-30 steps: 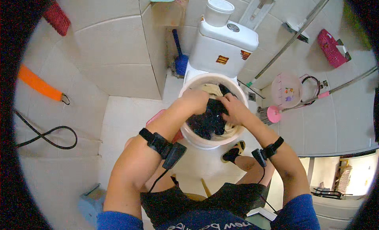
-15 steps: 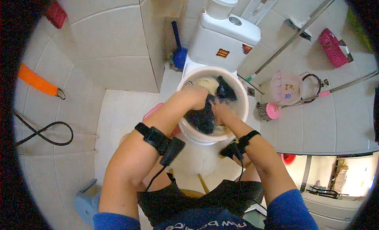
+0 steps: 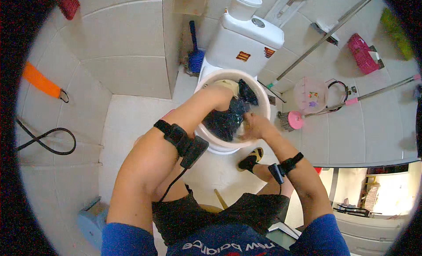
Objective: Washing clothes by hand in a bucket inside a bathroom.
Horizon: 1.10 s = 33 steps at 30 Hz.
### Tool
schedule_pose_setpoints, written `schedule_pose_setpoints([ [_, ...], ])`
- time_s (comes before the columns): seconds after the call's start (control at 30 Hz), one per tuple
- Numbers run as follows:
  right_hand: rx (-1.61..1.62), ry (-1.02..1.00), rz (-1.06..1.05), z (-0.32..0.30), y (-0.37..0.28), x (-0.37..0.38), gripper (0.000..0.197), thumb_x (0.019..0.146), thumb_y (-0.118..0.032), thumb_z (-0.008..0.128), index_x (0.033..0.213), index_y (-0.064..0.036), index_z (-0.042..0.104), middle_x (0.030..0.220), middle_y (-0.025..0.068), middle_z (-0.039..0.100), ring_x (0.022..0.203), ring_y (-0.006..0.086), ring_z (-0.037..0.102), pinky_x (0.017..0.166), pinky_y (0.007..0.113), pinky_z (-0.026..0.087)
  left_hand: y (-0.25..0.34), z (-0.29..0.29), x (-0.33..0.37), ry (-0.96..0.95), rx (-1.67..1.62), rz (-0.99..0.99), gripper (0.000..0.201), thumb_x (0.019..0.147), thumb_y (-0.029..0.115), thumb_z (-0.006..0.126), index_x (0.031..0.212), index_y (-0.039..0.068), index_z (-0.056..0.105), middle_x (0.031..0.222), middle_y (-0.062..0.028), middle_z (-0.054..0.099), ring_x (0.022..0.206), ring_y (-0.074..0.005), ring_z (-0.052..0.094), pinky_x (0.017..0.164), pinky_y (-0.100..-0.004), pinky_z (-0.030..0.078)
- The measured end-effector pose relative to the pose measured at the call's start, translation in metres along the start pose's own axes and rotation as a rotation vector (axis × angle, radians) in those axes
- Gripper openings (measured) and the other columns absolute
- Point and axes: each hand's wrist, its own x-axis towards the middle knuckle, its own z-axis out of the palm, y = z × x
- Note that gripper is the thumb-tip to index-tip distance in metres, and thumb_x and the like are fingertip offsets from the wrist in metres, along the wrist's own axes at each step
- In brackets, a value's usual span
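Note:
A pale round basin (image 3: 265, 105) of water with wet clothes sits in front of the toilet tank, apparently on the toilet. Inside lie a dark navy garment (image 3: 225, 124), a cream cloth (image 3: 233, 85) and a second dark piece (image 3: 248, 93) at the right. My left hand (image 3: 221, 101) reaches down among the clothes, against the navy garment and beside the cream cloth; its fingers are hidden. Just inside the basin's right part, my right hand (image 3: 255, 125) is next to the navy garment, its fingers smeared by motion.
The white toilet tank (image 3: 244, 40) carries a white tub (image 3: 245, 5). A blue toilet brush (image 3: 196, 58) stands to its left. Along the right wall are a pink floral basin (image 3: 310, 95), a long-handled brush (image 3: 292, 120) and a metal pole (image 3: 307, 58).
My right hand has drawn away from the left toward the basin's right rim. My left hand has sunk a little deeper among the clothes. The whole view has shifted slightly.

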Motion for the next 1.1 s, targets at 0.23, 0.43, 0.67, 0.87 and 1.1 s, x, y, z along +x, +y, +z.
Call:
schedule_pose_setpoints([
  [0.23,0.387,0.407,0.004,-0.022,0.021,-0.005,0.036,0.086,-0.022,0.065,0.117,-0.003,0.067,0.107,0.023,0.072,0.102,0.042,0.068,0.089,0.049,0.054,0.022,-0.013,-0.01,0.082,-0.022,0.056,0.036,0.074,0.02,0.077,0.105,0.002,0.076,0.112,-0.018,0.073,0.106,-0.0327,0.07,0.092,-0.0421,0.055],
  [0.43,0.851,0.614,-0.028,-0.081,0.042,-0.02,0.031,0.092,-0.018,0.057,0.114,-0.0011,0.069,0.101,0.0158,0.074,0.09,0.0297,0.07,0.084,0.04,0.053,0.036,-0.011,-0.002,0.063,-0.16,0.137,0.083,0.068,0.042,0.089,0.135,0.003,0.057,0.127,-0.0222,0.066,0.12,-0.0374,0.063,0.105,-0.0446,0.047],
  [0.67,1.043,0.541,-0.041,-0.167,0.026,-0.043,0.031,0.095,-0.019,0.057,0.117,-0.0015,0.069,0.102,0.0097,0.072,0.091,0.0184,0.067,0.082,0.032,0.053,0.057,-0.012,0.007,0.525,-0.823,0.335,0.083,0.067,0.034,0.09,0.135,0.001,0.054,0.122,-0.0195,0.069,0.114,-0.0317,0.066,0.102,-0.0403,0.049],
  [0.87,1.165,0.62,-0.185,-0.129,0.036,-0.024,0.059,0.09,-0.026,0.073,0.139,-0.0007,0.053,0.127,0.0152,0.064,0.113,0.0241,0.062,0.101,0.037,0.048,0.047,-0.013,0.03,0.541,-0.827,0.298,0.057,0.078,0.042,0.084,0.117,0.003,0.068,0.104,-0.0159,0.074,0.095,-0.0263,0.072,0.086,-0.0399,0.056],
  [1.1,0.98,0.761,-0.07,0.003,0.009,-0.027,0.078,0.087,-0.033,0.078,0.146,0.0029,0.042,0.139,0.0175,0.056,0.131,0.0261,0.051,0.11,0.039,0.041,0.046,-0.035,0.017,0.555,-1.068,-0.018,0.054,0.083,0.055,0.073,0.096,0.002,0.076,0.083,-0.0193,0.074,0.079,-0.0319,0.074,0.075,-0.0412,0.058],
])
